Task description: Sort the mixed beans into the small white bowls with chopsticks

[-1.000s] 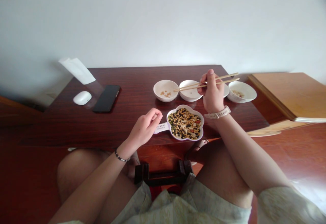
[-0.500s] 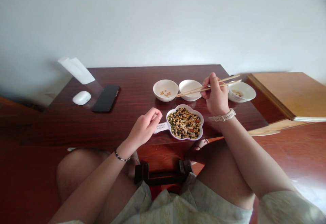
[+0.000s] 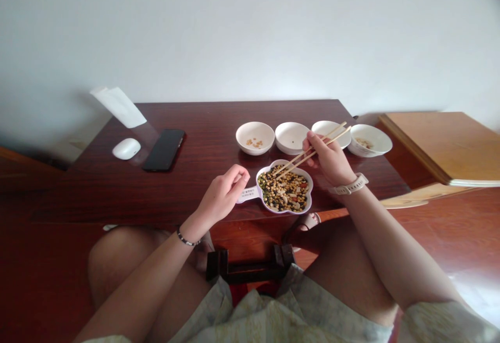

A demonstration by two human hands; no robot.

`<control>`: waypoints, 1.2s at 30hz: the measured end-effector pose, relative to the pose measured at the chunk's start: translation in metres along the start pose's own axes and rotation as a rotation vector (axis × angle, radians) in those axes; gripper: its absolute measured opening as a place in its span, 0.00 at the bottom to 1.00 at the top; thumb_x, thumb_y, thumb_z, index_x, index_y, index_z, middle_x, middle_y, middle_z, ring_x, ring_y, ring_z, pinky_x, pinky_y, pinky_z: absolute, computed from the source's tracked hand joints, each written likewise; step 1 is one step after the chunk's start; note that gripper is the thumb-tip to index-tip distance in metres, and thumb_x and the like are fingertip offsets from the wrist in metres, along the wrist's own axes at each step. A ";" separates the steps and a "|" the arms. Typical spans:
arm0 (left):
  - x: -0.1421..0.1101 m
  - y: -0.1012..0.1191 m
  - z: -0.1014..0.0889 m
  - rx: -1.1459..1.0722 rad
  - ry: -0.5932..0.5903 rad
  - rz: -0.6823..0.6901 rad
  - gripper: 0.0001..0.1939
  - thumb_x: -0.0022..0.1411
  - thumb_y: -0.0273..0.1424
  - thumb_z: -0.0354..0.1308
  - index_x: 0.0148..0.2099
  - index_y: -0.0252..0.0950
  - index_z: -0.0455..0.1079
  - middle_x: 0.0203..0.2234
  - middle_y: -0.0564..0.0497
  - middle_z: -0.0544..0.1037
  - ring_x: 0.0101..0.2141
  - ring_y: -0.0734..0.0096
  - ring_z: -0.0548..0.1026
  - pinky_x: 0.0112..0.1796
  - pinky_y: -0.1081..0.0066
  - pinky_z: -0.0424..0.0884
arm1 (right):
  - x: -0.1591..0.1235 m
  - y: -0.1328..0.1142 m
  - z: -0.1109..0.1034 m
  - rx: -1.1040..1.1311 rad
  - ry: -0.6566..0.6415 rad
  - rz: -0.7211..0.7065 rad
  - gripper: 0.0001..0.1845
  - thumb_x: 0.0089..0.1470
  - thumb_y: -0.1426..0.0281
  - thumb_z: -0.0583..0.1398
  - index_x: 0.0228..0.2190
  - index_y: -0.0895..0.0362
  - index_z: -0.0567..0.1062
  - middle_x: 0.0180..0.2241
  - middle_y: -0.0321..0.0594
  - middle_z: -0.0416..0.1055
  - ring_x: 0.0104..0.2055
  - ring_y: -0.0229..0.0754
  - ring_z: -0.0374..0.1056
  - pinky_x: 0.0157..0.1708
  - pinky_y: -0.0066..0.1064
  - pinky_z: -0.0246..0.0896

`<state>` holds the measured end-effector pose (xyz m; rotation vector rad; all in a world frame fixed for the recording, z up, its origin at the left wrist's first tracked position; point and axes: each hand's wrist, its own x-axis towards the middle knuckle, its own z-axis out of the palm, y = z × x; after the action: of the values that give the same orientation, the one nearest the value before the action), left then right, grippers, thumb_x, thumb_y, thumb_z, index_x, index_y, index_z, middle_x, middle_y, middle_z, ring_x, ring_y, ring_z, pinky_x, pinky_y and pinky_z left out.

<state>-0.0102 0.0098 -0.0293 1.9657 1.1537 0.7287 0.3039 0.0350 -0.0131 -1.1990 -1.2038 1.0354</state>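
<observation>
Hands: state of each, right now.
Left hand: open, loosely curled, holding nothing.
Right hand: closed, holding wooden chopsticks, tips over the mixed beans.

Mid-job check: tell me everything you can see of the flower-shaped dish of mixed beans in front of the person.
The flower-shaped dish is shallow and scalloped, and looks like white plastic or ceramic with a lilac rim. A flat handle with a printed label extends left, beside the left hand. It lies flat near the front edge of the dark wooden table, full of yellow, black, green and some red beans. The chopsticks in the right hand reach into it.
</observation>
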 end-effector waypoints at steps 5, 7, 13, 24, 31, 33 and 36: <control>0.000 0.000 0.000 -0.011 0.003 0.001 0.16 0.82 0.44 0.49 0.49 0.38 0.71 0.26 0.57 0.70 0.26 0.73 0.66 0.31 0.71 0.60 | -0.001 0.004 -0.002 -0.013 -0.055 0.023 0.30 0.66 0.42 0.64 0.29 0.56 0.76 0.18 0.34 0.65 0.18 0.32 0.58 0.17 0.24 0.45; 0.000 0.000 0.001 -0.008 0.001 -0.001 0.16 0.82 0.44 0.49 0.49 0.38 0.71 0.27 0.57 0.71 0.26 0.73 0.66 0.31 0.71 0.60 | -0.001 0.006 -0.001 -0.002 -0.068 0.031 0.30 0.66 0.41 0.64 0.30 0.56 0.76 0.17 0.33 0.65 0.18 0.31 0.58 0.17 0.24 0.45; 0.000 -0.002 0.002 -0.001 0.008 0.005 0.16 0.82 0.44 0.50 0.48 0.38 0.71 0.26 0.58 0.70 0.26 0.74 0.66 0.32 0.71 0.60 | -0.001 0.009 0.002 0.046 -0.112 0.072 0.29 0.68 0.43 0.63 0.30 0.56 0.75 0.18 0.33 0.65 0.19 0.31 0.57 0.19 0.24 0.47; 0.001 -0.003 0.003 -0.006 0.016 0.006 0.16 0.82 0.44 0.50 0.48 0.39 0.72 0.27 0.57 0.73 0.26 0.74 0.67 0.31 0.72 0.61 | -0.001 0.012 0.003 0.083 -0.108 0.081 0.27 0.69 0.45 0.63 0.31 0.55 0.76 0.19 0.34 0.64 0.20 0.32 0.58 0.20 0.26 0.46; 0.001 -0.002 0.002 -0.007 0.006 0.005 0.16 0.82 0.44 0.50 0.48 0.39 0.71 0.27 0.57 0.72 0.27 0.74 0.67 0.31 0.72 0.61 | -0.002 0.011 0.005 0.070 -0.110 0.069 0.28 0.69 0.44 0.63 0.31 0.56 0.76 0.19 0.34 0.65 0.20 0.32 0.58 0.20 0.26 0.45; 0.001 -0.002 0.002 -0.002 0.010 0.006 0.16 0.82 0.44 0.50 0.48 0.39 0.71 0.27 0.57 0.72 0.27 0.74 0.67 0.31 0.72 0.61 | -0.003 0.011 0.005 0.068 -0.110 0.074 0.28 0.69 0.45 0.63 0.31 0.56 0.76 0.19 0.34 0.65 0.20 0.32 0.58 0.20 0.26 0.46; 0.000 -0.002 0.002 0.003 0.012 0.012 0.16 0.82 0.43 0.50 0.49 0.38 0.72 0.27 0.57 0.72 0.26 0.74 0.67 0.31 0.72 0.60 | -0.003 0.011 0.005 0.078 -0.105 0.072 0.27 0.69 0.45 0.63 0.31 0.55 0.75 0.18 0.34 0.64 0.20 0.33 0.58 0.20 0.26 0.46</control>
<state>-0.0090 0.0101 -0.0323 1.9752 1.1513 0.7462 0.2992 0.0340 -0.0240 -1.1461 -1.1971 1.2008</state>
